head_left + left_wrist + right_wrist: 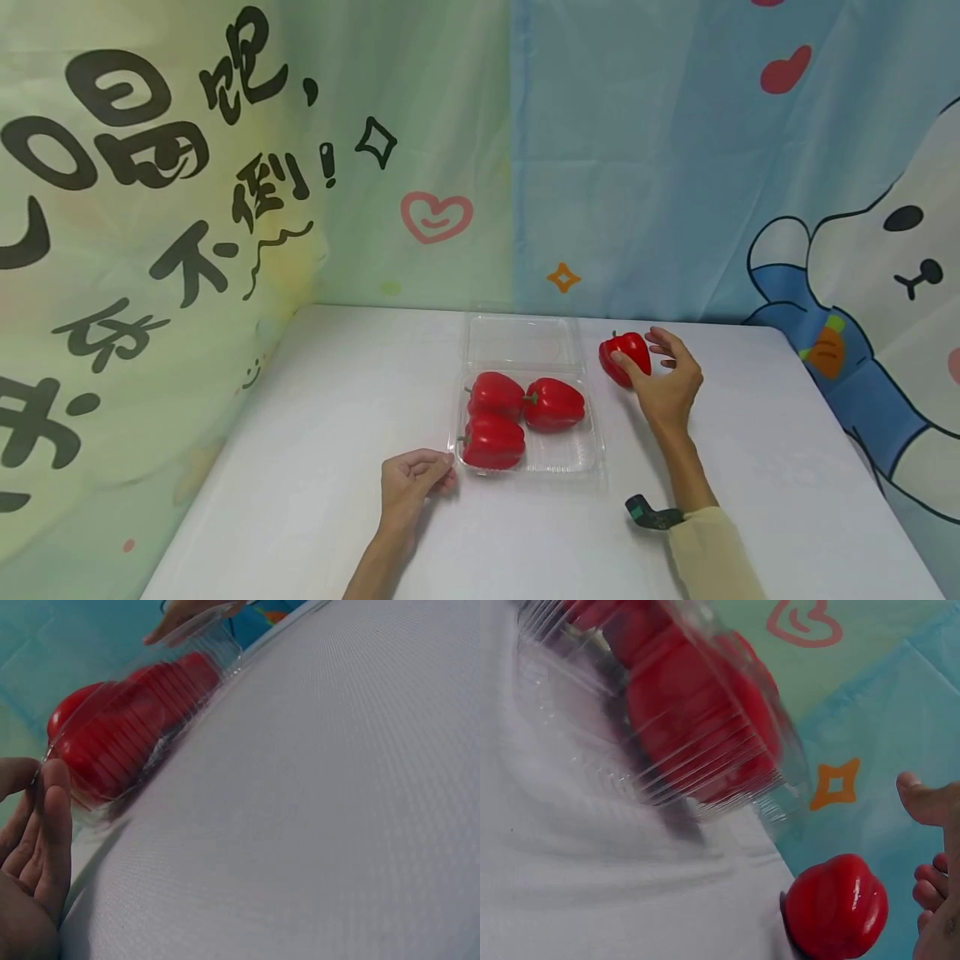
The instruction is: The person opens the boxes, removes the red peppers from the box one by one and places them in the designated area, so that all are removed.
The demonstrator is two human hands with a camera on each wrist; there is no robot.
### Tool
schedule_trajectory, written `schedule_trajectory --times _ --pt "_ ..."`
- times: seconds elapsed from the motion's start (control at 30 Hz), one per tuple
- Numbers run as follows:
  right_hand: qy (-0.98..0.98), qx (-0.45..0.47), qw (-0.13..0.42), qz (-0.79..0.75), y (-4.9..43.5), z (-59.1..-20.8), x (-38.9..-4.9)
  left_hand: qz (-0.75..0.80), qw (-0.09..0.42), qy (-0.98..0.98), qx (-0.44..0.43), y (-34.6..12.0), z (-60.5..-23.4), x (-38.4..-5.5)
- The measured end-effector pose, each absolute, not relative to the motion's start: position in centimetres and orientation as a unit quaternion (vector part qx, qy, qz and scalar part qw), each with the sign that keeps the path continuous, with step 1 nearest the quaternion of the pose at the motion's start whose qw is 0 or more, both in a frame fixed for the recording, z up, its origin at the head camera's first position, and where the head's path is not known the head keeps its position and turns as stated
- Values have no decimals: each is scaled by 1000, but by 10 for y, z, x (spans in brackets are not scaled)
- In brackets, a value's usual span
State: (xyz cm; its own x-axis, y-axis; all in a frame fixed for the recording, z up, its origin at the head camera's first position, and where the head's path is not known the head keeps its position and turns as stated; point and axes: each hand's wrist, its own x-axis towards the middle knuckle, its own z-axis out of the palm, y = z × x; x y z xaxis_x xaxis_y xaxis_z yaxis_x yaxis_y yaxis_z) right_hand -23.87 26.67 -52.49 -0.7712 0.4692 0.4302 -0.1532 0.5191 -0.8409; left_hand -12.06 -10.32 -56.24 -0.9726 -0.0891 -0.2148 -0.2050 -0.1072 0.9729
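A clear plastic clamshell box [558, 455] lies on the table with its lid [523, 340] folded back. Inside sit three red bell peppers: one at the upper left [495, 394], one at the lower left [492, 442] and one on the right [555, 405]. My left hand [412, 485] pinches the box's near left rim between thumb and fingers, as the left wrist view shows. Another red bell pepper [837, 906] rests on the table right of the box. Beside it is my right hand [670, 385], thumb and fingers spread; the right wrist view shows a gap between them.
The white table [337, 392] backs onto a printed curtain [600, 167] with letters, hearts and a bear. A dark strap end [651, 513] sticks out from my right wrist at the sleeve [712, 554].
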Motion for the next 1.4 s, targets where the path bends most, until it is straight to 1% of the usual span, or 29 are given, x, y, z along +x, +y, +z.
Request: schedule_trajectory --times 0.17,0.33,0.57,0.93,1.4 --pt "-807 -34 310 501 267 -517 -235 737 39 665 -110 -103 -562 -121" --pt "-817 22 274 506 269 -514 -234 739 42 663 -111 -103 -562 -121" --pt "-842 55 213 492 267 -512 -228 739 42 664 -105 -103 -564 -121" --pt "-830 125 145 523 260 -512 -223 731 41 672 -108 -104 -563 -121" --pt "-829 151 117 525 253 -517 -219 735 38 668 -110 -103 -565 -122"
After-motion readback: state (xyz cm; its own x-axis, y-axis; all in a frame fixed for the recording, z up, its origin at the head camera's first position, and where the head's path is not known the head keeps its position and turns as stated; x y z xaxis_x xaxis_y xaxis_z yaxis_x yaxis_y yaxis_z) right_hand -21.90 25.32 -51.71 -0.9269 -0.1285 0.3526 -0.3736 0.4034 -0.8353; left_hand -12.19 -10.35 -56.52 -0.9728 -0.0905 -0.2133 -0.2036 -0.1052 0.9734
